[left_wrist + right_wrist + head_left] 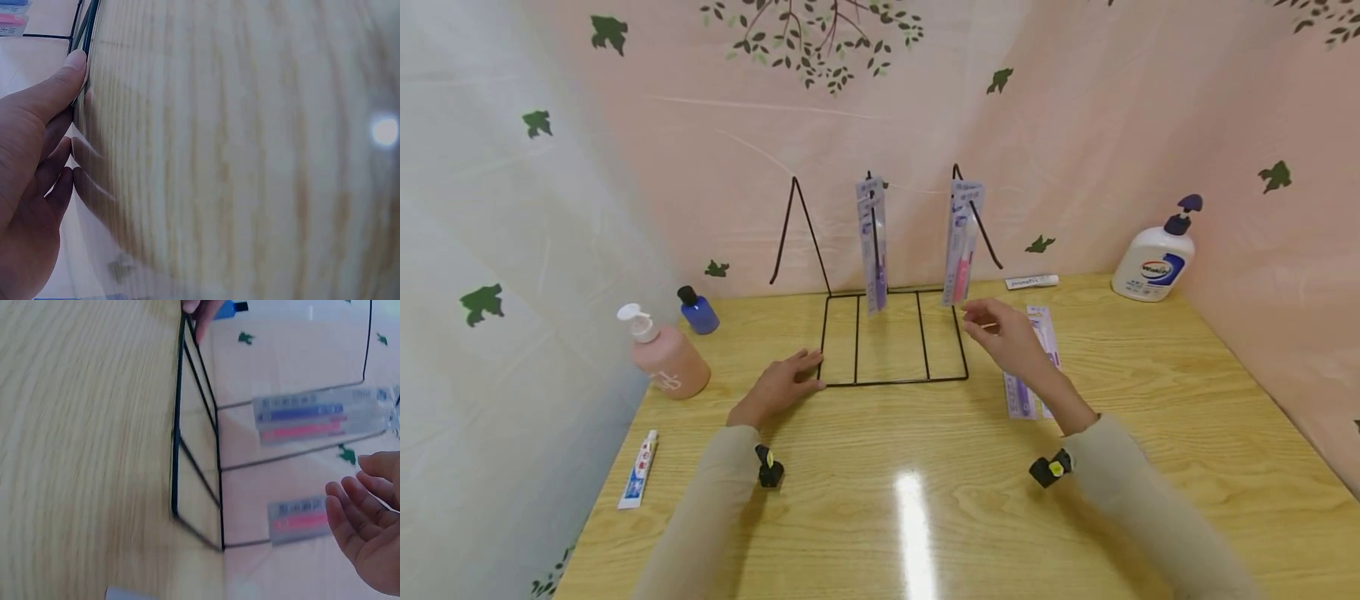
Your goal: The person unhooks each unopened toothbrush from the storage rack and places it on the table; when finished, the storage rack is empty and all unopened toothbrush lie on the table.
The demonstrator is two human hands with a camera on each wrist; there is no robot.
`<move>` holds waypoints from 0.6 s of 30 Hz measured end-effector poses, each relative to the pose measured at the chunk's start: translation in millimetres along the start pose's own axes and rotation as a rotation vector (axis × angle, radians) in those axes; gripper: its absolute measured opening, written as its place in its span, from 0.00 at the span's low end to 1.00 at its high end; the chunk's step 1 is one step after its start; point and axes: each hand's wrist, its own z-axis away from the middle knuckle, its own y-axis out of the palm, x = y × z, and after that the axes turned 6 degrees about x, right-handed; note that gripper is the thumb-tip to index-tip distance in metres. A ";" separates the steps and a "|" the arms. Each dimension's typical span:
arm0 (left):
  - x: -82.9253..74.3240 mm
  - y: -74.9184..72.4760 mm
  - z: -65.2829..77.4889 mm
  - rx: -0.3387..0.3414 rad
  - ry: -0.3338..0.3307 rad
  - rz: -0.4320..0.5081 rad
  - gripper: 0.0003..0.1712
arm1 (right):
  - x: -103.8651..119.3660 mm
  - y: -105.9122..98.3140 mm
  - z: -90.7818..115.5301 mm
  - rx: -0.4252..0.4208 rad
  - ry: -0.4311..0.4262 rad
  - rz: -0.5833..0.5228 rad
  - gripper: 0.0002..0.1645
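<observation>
A black wire rack [895,382] stands on the wooden surface [850,517]; slim packs hang from its middle arm [871,287] and its right arm [962,258], the front one on the right showing a pink item. The left hand [777,383] rests against the rack's front left corner, its thumb and fingers apart and touching the wire. The right hand [1009,332] is just beside the lower end of the right-hand packs, fingers loosely bent, thumb apart from them, holding nothing; whether it touches a pack I cannot tell. More packs [1021,398] lie on the surface, partly behind the right forearm. A pink pump bottle [672,362] stands on the left, a white one [1152,265] on the right.
</observation>
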 end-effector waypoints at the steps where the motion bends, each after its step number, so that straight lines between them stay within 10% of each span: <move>1: 0.1 0.2 -0.2 0.001 0.000 -0.002 0.36 | 4.2 4.1 -3.6 -0.001 -0.018 -0.012 0.19; 18: 5.5 1.6 -2.2 -0.003 -0.001 0.000 0.36 | 32.9 56.2 -86.2 -0.111 -0.087 -0.238 0.19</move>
